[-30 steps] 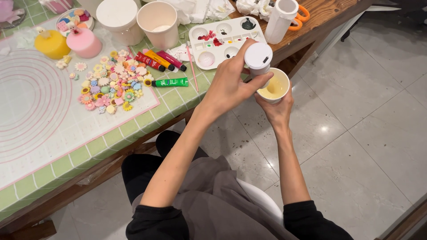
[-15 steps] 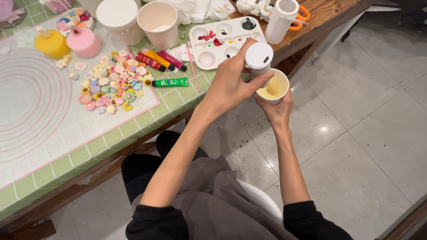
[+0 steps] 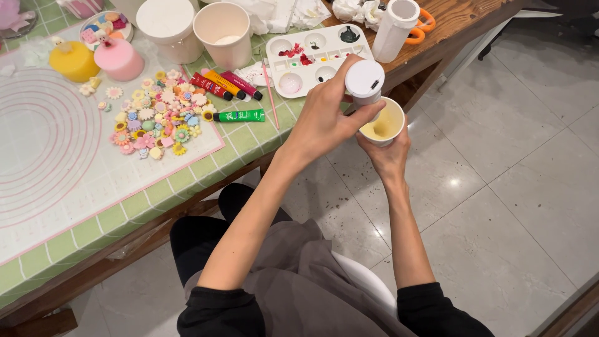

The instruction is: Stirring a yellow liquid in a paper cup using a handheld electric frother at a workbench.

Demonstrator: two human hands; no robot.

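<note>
White plastic bottle, upended, is pinched in the left hand's curled fingers over a paper cup of pale cream; the right hand wraps that cup from below, off the bench edge; just beyond lies a paint palette; farther left, paint tubes.

Paint tubes on checked cloth

Materials and finishes being shown
A smooth white plastic bottle is being held over a matt paper cup; glossy floor tiles are being lit.
</note>
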